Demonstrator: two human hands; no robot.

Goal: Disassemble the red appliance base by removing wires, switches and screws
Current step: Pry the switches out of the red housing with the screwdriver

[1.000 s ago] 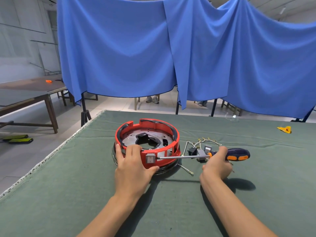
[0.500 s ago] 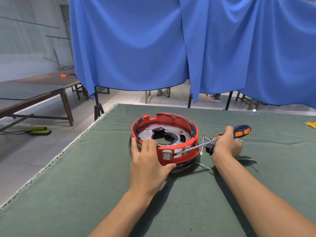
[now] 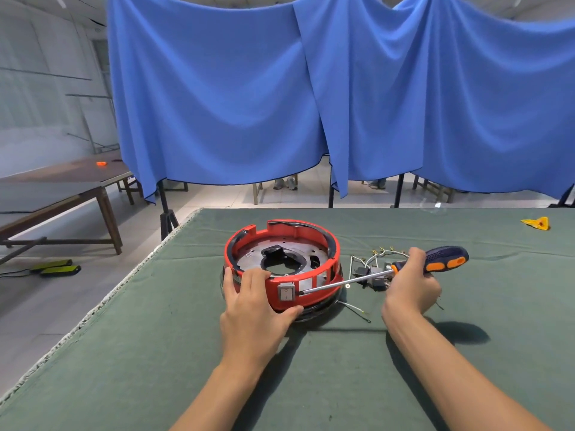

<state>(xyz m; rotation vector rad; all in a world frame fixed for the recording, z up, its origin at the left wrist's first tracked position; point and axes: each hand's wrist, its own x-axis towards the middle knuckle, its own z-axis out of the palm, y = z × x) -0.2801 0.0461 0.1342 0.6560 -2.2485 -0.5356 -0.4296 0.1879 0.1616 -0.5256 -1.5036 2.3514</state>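
**Screwdriver tip at the switch on the red base**

The red appliance base (image 3: 281,265) sits on the green cloth of the bench (image 3: 124,353), a little left of the middle and toward the far edge. It is a round ring with a grey metal plate inside and a dark opening at the centre. A small grey rocker switch (image 3: 286,292) is set in the near wall of the ring, facing the person.

The left hand (image 3: 253,309) grips the near-left side of the base: the fingers curl over the top of the rim and the thumb presses low on the wall just below the switch. The right hand (image 3: 410,289) is wrapped around a screwdriver (image 3: 435,262) with a dark blue and orange handle. Its long shaft slants down to the left, and the tip meets the red wall right beside the switch; whether it is wedged in a gap I cannot tell.

Just right of the base, behind the shaft, lies a bundle of white wires (image 3: 378,256) with small black parts (image 3: 362,272) attached. One more loose wire (image 3: 354,311) trails on the cloth by the base's near-right edge. A yellow scrap (image 3: 536,223) lies well apart at the far right of the bench. Blue curtains (image 3: 311,98) hang behind.
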